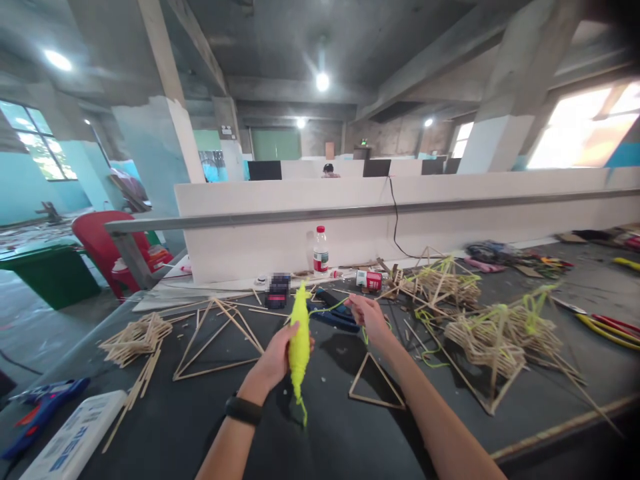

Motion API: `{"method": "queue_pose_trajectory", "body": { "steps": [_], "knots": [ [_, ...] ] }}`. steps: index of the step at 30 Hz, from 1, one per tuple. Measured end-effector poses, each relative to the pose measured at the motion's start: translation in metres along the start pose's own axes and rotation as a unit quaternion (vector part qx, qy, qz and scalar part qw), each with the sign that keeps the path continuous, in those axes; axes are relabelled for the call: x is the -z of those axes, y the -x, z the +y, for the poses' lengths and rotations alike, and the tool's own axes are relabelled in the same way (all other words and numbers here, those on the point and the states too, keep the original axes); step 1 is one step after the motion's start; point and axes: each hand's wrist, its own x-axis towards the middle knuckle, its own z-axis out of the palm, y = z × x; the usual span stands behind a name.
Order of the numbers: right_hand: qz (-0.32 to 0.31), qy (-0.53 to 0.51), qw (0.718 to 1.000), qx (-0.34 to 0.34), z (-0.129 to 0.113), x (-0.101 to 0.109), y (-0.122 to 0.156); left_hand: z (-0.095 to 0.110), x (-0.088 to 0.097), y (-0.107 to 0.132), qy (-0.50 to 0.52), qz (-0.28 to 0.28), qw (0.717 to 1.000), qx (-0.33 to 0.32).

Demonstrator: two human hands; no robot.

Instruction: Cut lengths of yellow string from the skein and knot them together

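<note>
My left hand (279,357) is closed around a skein of neon yellow string (299,337), held upright above the dark table (200,420). A strand of the string runs from the skein's top to my right hand (367,315), which pinches its free end a little to the right. A small triangle of wooden sticks (376,387) lies on the table below my right forearm. A larger stick pyramid frame (217,340) stands left of my left hand.
Piles of stick frames tied with yellow string (480,320) fill the right of the table. A stack of loose sticks (135,337) lies at left, near a blue glue gun (40,407) and a white box (75,437). A water bottle (321,251) stands by the white partition (350,200); a red chair (103,243) at left.
</note>
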Motion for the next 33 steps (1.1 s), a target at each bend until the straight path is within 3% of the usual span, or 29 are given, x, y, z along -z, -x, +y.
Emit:
{"method": "queue_pose_trajectory", "body": {
  "steps": [5,9,11,13,15,18,21,25,29,31,33],
  "knots": [
    [0.128,0.120,0.983,0.053,0.012,0.003,-0.005,0.011,-0.002,0.006,0.054,-0.018,0.998,-0.038],
    [0.188,0.182,0.962,0.083,0.011,0.012,-0.006,0.012,-0.001,0.017,0.062,-0.131,0.989,-0.002],
    [0.194,0.198,0.956,0.091,0.010,0.015,-0.006,0.012,0.000,0.023,0.032,-0.193,0.980,0.032],
    [0.192,0.206,0.955,0.099,0.008,0.016,-0.007,0.012,0.000,0.027,-0.015,-0.219,0.973,0.065],
    [0.196,0.206,0.953,0.107,0.006,0.016,-0.007,0.010,-0.001,0.027,-0.053,-0.202,0.973,0.095],
    [0.234,0.198,0.945,0.117,0.001,0.018,-0.006,0.004,-0.002,0.019,-0.086,-0.109,0.986,0.096],
    [0.294,0.188,0.929,0.124,-0.004,0.024,-0.007,-0.003,-0.001,0.005,-0.081,-0.032,0.995,0.048],
    [0.351,0.181,0.913,0.099,-0.001,0.035,-0.010,-0.003,0.000,-0.005,-0.023,0.017,0.999,-0.034],
    [0.352,0.150,0.923,0.047,0.006,0.044,-0.015,0.015,-0.007,0.010,0.041,-0.015,0.997,-0.059],
    [0.325,0.115,0.938,0.026,0.007,0.047,-0.017,0.030,-0.014,0.026,0.086,-0.048,0.991,-0.087],
    [0.273,0.072,0.959,0.006,0.006,0.047,-0.018,0.050,-0.022,0.046,0.190,-0.110,0.967,-0.134]
  ]
}}
